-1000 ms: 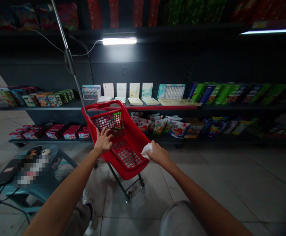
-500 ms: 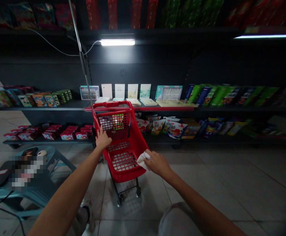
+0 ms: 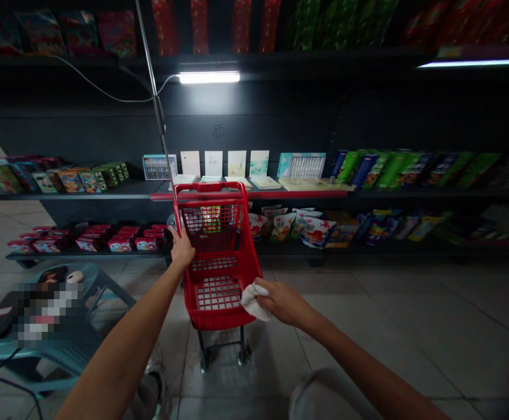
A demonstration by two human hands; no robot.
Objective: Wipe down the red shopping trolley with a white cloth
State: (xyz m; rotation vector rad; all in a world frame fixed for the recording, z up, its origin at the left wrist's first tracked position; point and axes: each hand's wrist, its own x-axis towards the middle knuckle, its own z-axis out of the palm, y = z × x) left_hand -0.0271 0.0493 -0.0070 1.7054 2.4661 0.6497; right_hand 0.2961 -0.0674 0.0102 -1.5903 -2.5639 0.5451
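A red plastic shopping cart (image 3: 219, 319) stands on wheels in front of me, its mesh basket holding nothing that I can see. My left hand (image 3: 182, 249) grips the cart's left side rim, with fingers on the outer side. In my right hand (image 3: 278, 298) is a crumpled white cloth (image 3: 254, 300), pinched between the fingers at the basket's near right corner. Whether the cloth presses on the plastic there is hard to make out. A thin metal pole (image 3: 158, 111) rises behind the cart's left side.
Dark shelves (image 3: 88, 192) hold small boxes, upright cards, and green and blue snack bags (image 3: 389, 169). White snack bags (image 3: 318, 230) lie on the bottom shelf. To my left is a blue-grey plastic stool (image 3: 101, 280) bearing devices and cables. A lamp (image 3: 209, 77) shines above.
The cart has turned, so its basket faces me more squarely, and its handle has shifted right. My left hand has stayed on the rim; the cloth has moved slightly down and left.
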